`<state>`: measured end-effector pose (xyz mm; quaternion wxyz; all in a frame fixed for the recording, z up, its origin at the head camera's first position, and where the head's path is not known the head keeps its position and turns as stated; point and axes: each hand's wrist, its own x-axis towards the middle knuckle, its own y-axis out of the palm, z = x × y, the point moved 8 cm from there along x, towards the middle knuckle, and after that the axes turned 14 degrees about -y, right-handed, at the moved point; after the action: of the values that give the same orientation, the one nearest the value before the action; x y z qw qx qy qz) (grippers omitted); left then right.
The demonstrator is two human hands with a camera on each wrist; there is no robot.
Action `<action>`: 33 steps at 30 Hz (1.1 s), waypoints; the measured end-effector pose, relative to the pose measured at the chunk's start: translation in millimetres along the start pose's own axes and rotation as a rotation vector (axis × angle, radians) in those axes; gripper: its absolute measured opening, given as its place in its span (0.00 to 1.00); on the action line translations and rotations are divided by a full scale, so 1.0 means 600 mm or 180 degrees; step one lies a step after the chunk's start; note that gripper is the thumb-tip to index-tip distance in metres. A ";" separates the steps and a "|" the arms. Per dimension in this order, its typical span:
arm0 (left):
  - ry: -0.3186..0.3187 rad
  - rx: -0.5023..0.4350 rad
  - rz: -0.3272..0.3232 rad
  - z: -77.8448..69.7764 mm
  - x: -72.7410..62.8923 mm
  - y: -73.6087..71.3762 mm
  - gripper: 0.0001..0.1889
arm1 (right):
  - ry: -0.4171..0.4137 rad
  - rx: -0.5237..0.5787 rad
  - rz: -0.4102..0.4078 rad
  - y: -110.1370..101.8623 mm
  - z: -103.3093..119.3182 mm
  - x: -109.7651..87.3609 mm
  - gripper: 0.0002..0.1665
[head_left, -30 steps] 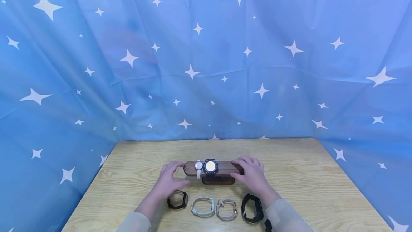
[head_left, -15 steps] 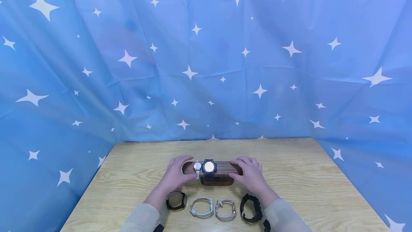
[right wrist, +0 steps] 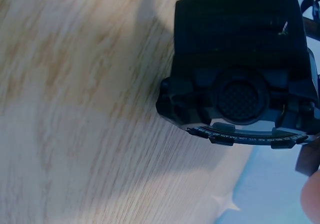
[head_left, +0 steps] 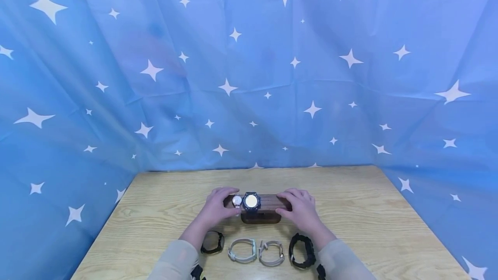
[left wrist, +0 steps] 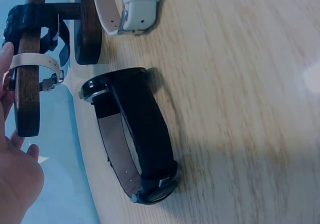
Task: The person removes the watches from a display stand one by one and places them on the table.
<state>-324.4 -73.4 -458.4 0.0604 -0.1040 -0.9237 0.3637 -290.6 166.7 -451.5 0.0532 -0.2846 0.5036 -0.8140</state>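
Observation:
A dark wooden watch stand (head_left: 268, 202) stands mid-table, a bar on a foot. Round its bar sit a small watch (head_left: 237, 201) with a light strap and, just right of it, a chunky black watch (head_left: 251, 201). My left hand (head_left: 215, 208) pinches the small watch at the bar's left end, thumb in front and forefinger behind. Over the right end curls my right hand (head_left: 302, 208), gripping the stand. In the left wrist view the light strap (left wrist: 35, 59) loops round the bar (left wrist: 27, 103), thumb against it. The right wrist view hides most of the right hand.
Several watches lie in a row nearer me: a black one (head_left: 221, 242), a pale blue-white one (head_left: 243, 260), a pinkish-grey one (head_left: 272, 263) and a bulky black one (head_left: 310, 252), close to my right forearm. A blue star-patterned curtain (head_left: 264, 107) hangs behind the table (head_left: 350, 211).
My left hand has moved right, from beside the stand's left end onto the small watch. The right hand stays on the right end. The head view shifts slightly.

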 end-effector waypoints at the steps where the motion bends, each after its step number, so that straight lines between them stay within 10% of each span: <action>1: 0.0000 -0.0003 0.0000 0.000 0.000 0.000 0.32 | 0.0002 -0.0004 0.0001 0.000 0.000 0.000 0.26; 26: 0.0156 0.0267 -0.0302 0.009 0.002 -0.023 0.23 | 0.0005 -0.0010 0.0010 0.001 0.000 -0.001 0.26; 33: -0.0134 0.0125 -0.0188 0.029 -0.003 -0.035 0.27 | -0.0002 -0.0020 -0.0020 0.001 -0.002 0.000 0.26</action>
<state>-329.2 -100.6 -456.8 0.0537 -0.0678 -0.9202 0.3819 -291.4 167.1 -452.2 0.0499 -0.2866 0.5052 -0.8125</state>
